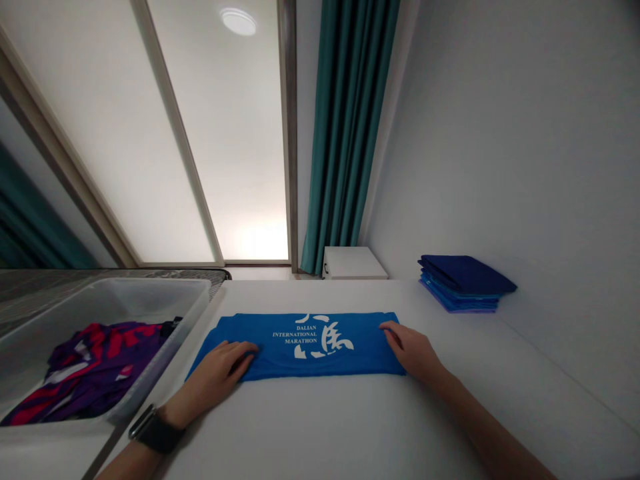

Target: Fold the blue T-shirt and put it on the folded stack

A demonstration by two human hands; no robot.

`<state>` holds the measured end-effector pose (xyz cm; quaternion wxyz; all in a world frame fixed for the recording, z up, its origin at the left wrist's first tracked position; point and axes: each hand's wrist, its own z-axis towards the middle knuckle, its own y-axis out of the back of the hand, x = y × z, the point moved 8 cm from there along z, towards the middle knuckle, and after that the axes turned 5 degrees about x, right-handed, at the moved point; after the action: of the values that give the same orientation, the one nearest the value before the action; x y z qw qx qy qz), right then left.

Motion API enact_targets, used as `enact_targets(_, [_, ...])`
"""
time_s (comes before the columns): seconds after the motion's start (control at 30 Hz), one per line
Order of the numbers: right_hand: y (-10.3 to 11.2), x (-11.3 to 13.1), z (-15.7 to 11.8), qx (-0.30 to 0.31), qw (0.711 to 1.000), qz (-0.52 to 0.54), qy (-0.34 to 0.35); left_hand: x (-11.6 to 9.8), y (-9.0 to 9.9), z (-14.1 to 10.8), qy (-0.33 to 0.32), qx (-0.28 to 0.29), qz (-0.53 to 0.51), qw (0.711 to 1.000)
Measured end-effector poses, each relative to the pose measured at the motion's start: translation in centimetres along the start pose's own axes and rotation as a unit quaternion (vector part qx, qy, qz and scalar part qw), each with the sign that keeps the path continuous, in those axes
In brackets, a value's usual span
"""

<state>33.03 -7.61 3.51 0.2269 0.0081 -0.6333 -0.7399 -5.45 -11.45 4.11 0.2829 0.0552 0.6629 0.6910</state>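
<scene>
- A blue shirt (pixel 305 347) lies folded into a long band on the white table (pixel 350 427), near the middle and a little toward the left edge, its white print — "DALIAN INTERNATIONAL MARATHON" with large characters — facing up.
- The left hand (pixel 220 370) rests palm down on the shirt's left end, fingers spread and slightly curled over the cloth; it presses rather than grips, and nothing is enclosed in it.
- A dark watch (pixel 155 430) sits on the left wrist, close to the table's near left edge.
- The right hand (pixel 410 350) lies on the shirt's right end, fingers flat and pointing toward the far side, fingertips on the cloth's upper right corner; it too is loose, not clenched.
- Both forearms reach in from the near edge, well apart, one at each end of the shirt.
- A stack (pixel 463 283) of folded blue cloths stands at the far right of the table, against the wall (pixel 525 167) — dark blue on top, lighter blue below — well apart from the shirt.
- A translucent bin (pixel 150 293) stands just beside the table's left edge, holding crumpled clothes (pixel 95 367) in purple, red and white.
- Beyond the far edge stands a small white cabinet (pixel 353 262), with a teal curtain (pixel 350 133) hanging behind it.
- Frosted window panes (pixel 200 147) fill the far left.
</scene>
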Motion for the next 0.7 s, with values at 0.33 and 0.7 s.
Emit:
enact_targets(0.33, [-1.9, 8.6, -0.2, 0.012, 0.993, -0.076, 0.094, 2.4, 3.5, -1.8, 0.061, -0.052, -0.041, 0.996])
enact_targets(0.7, [-3.2, 8.2, 0.0, -0.023, 0.993, -0.033, 0.11, -0.1, 2.5, -1.7, 0.01, 0.043, -0.019, 0.999])
